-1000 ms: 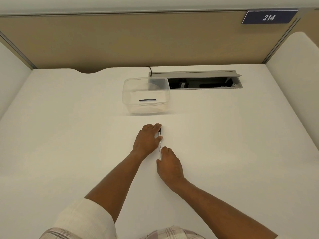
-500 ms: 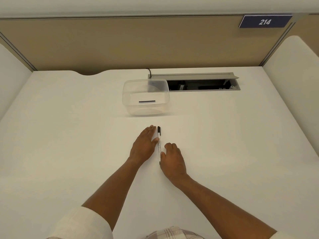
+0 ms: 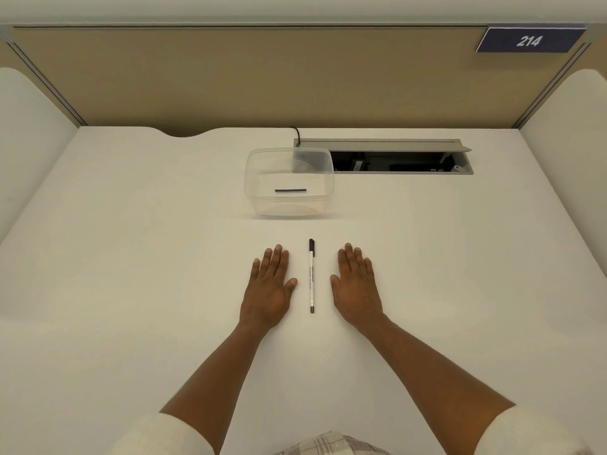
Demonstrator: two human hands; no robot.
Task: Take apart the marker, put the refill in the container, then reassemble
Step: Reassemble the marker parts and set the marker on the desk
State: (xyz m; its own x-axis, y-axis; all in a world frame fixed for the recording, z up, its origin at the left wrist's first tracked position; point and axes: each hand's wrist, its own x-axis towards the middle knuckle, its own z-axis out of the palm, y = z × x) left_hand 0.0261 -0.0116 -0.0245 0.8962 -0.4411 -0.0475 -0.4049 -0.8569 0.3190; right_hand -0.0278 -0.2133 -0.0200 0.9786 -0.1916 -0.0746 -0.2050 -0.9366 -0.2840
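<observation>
Both hands have let go: left hand (image 3: pixel 267 287), right hand (image 3: pixel 356 285) flat, empty | marker (image 3: pixel 311 275) between | light, stiff, rolls; pinch mid-barrel

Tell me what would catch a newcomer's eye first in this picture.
Two flat hands, the left hand and right hand, rest on the white desk with a capped marker lying between them, touching neither. Beyond it stands a clear container with a dark refill lying in it. A blue sign reading 214 sits top right.
</observation>
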